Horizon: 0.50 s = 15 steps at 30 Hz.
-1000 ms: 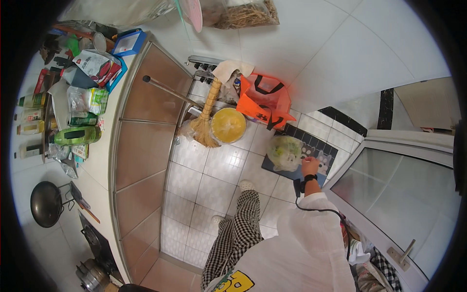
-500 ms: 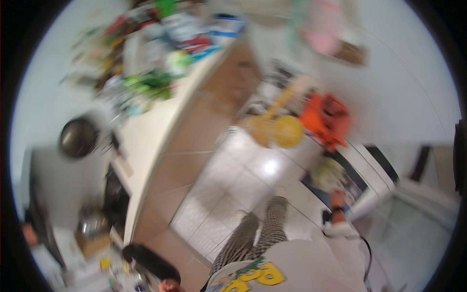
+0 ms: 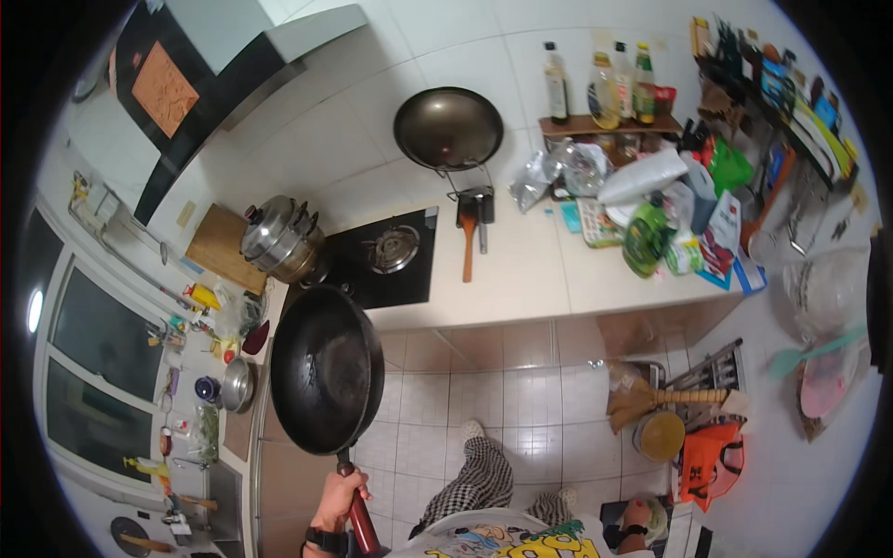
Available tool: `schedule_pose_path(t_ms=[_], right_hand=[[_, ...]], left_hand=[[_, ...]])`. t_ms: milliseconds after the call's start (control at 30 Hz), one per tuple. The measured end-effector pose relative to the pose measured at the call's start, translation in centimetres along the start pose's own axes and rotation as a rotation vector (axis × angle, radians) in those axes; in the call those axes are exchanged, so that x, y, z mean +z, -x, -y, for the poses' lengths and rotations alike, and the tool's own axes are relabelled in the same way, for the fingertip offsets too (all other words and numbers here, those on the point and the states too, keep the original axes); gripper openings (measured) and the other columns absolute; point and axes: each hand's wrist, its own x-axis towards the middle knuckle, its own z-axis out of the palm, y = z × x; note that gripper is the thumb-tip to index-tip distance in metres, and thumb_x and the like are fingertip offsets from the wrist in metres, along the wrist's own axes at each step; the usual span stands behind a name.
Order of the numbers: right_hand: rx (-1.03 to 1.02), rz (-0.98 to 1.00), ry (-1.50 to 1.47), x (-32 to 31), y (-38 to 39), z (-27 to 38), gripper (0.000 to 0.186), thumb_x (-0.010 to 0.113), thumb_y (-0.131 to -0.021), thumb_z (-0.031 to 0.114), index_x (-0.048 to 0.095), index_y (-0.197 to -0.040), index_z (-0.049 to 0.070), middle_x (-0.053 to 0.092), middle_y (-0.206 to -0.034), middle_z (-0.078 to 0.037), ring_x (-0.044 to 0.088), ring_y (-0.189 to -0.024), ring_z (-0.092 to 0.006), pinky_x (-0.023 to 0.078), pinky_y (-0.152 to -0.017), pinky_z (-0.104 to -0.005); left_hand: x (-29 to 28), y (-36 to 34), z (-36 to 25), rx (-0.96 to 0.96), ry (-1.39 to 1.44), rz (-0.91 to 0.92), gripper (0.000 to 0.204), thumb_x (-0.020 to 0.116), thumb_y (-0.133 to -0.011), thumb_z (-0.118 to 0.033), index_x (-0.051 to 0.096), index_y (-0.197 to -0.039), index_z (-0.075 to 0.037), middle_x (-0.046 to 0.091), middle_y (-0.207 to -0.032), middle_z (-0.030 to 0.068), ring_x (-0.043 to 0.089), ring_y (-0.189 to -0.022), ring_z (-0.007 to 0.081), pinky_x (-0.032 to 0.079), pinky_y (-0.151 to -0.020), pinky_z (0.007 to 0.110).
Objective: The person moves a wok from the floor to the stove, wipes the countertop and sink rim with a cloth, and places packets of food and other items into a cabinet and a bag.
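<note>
My left hand (image 3: pixel 342 502) is closed around the dark red handle of a black wok (image 3: pixel 326 372). The wok is held up in front of the hob (image 3: pixel 381 259), its inside facing me and shiny in places. At the lower right, my right hand (image 3: pixel 637 514) has its fingers curled beside a bowl (image 3: pixel 657 517) of pale green leaves, perhaps cabbage. Its fingertips are partly hidden, so what it grips does not show. A steamer pot (image 3: pixel 284 242) stands on the hob's left side; the right burner is bare.
A second wok (image 3: pixel 448 128) leans on the wall behind a wooden spatula (image 3: pixel 469 246). Bottles (image 3: pixel 644 84), bags and greens crowd the counter's right. A broom (image 3: pixel 688 395), yellow bucket (image 3: pixel 659 435) and orange bag (image 3: pixel 712 465) stand on the floor at right. A metal bowl (image 3: pixel 239 384) is at left.
My view has swung left, from a blurred sight of the floor and right side to the counter and hob. The wok, earlier at the lower edge, now shows whole in my left hand.
</note>
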Motion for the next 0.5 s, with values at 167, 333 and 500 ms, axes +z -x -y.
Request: schedule_pose_path(t_ms=[167, 333, 500], right_hand=[[-0.072, -0.031, 0.177, 1.7, 1.3, 11.3, 0.02, 0.061, -0.08, 0.018, 0.07, -0.085, 0.001, 0.067, -0.081, -0.023, 0.063, -0.073, -0.0363, 0.05, -0.066, -0.0416], [0.011, 0.014, 0.203, 6.0, 9.3, 21.3, 0.024, 0.059, -0.083, 0.023, 0.07, -0.089, 0.002, 0.065, -0.087, -0.024, 0.063, -0.089, -0.0354, 0.049, -0.078, -0.0434], [-0.008, -0.022, -0.437, 8.6, 8.5, 5.0, 0.025, 0.062, -0.082, 0.025, 0.065, -0.089, 0.001, 0.064, -0.07, -0.014, 0.06, -0.063, -0.0266, 0.05, -0.063, -0.0386]], left_hand=[[-1.2, -14.6, -7.1, 0.074, -0.143, 0.132, 0.014, 0.059, -0.078, -0.007, 0.056, -0.068, 0.003, 0.054, -0.059, 0.0072, 0.055, -0.051, 0.0164, 0.053, -0.056, 0.031], [-3.1, -29.1, -14.1, 0.197, -0.305, 0.255, 0.017, 0.057, -0.076, -0.011, 0.059, -0.067, 0.003, 0.059, -0.057, 0.0099, 0.06, -0.053, 0.0188, 0.049, -0.056, 0.029], [1.1, -42.2, -18.0, 0.267, -0.386, 0.364, 0.026, 0.059, -0.077, -0.016, 0.059, -0.059, 0.003, 0.059, -0.056, 0.0106, 0.061, -0.052, 0.0192, 0.049, -0.054, 0.031]])
